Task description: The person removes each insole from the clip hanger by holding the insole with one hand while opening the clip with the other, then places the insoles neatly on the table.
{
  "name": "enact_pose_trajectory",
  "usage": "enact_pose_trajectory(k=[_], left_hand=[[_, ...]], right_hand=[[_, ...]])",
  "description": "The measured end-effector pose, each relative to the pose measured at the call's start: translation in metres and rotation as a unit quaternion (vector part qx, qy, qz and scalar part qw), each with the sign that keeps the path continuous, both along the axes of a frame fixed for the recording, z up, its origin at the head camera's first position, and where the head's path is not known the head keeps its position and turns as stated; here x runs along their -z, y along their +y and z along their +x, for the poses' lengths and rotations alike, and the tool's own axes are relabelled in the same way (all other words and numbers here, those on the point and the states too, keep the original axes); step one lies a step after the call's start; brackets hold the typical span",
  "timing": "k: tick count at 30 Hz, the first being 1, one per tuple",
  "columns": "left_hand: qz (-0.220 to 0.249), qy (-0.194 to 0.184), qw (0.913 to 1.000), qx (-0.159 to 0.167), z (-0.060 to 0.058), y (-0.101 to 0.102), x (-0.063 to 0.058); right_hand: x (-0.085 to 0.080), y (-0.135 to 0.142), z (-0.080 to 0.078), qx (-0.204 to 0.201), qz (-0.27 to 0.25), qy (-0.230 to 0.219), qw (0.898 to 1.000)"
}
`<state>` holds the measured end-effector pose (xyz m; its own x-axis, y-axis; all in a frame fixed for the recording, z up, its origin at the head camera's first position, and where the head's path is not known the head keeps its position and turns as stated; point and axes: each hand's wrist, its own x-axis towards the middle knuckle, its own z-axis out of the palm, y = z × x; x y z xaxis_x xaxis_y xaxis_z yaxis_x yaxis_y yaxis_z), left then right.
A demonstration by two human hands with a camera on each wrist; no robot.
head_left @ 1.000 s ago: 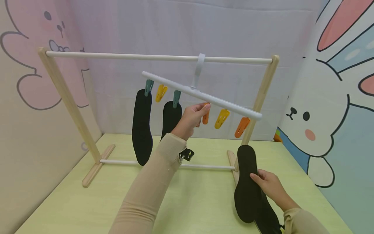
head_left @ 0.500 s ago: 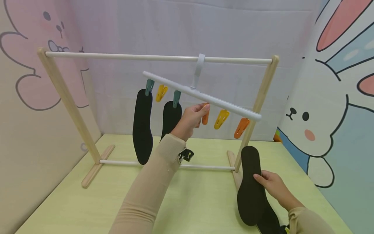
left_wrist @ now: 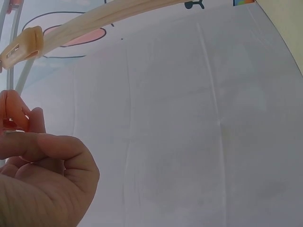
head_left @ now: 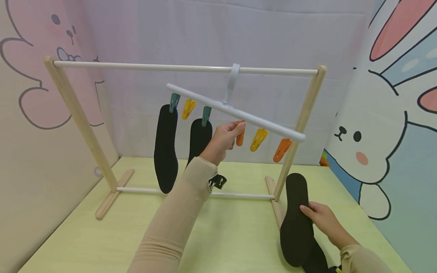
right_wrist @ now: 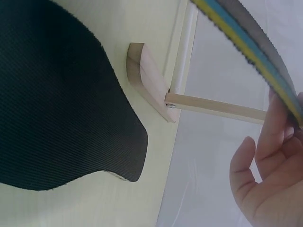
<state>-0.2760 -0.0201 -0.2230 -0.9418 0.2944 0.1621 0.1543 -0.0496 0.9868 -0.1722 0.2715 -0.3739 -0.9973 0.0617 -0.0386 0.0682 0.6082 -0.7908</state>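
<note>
The left hand pinches an orange plastic clip on the tilted white hanger, while the right hand, gripping a black foot-shaped insole below, has drifted rightward, leaving it unclipped and farther away.

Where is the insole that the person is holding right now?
In the head view, the held insole is at the lower right, in the right hand, partly hiding another black insole and beside the rack's wooden foot.

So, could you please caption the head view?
Left hand pinches an orange clip; right hand holds a black insole.
</note>
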Motion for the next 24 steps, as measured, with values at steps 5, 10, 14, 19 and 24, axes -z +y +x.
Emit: enact_pose_trajectory(k=[5, 10, 14, 19, 24], left_hand=[[-0.002, -0.007, 1.0000, -0.006, 0.000, 0.001, 0.000], [-0.002, -0.010, 0.9999, -0.009, 0.000, 0.001, 0.000], [-0.002, -0.012, 0.9999, -0.009, -0.001, 0.000, 0.001], [0.000, -0.014, 0.9999, -0.007, -0.001, 0.001, 0.001], [-0.002, -0.014, 0.9999, -0.009, -0.004, 0.001, 0.002]], right_hand=[[0.005, 0.005, 0.001, 0.013, -0.004, -0.015, 1.000], [0.008, 0.007, 0.002, 0.018, -0.010, -0.023, 1.000], [0.009, 0.009, 0.002, 0.021, -0.008, -0.023, 0.999], [0.010, 0.014, 0.002, 0.026, -0.008, -0.028, 0.999], [0.011, 0.020, 0.003, 0.022, -0.019, -0.037, 0.999]])
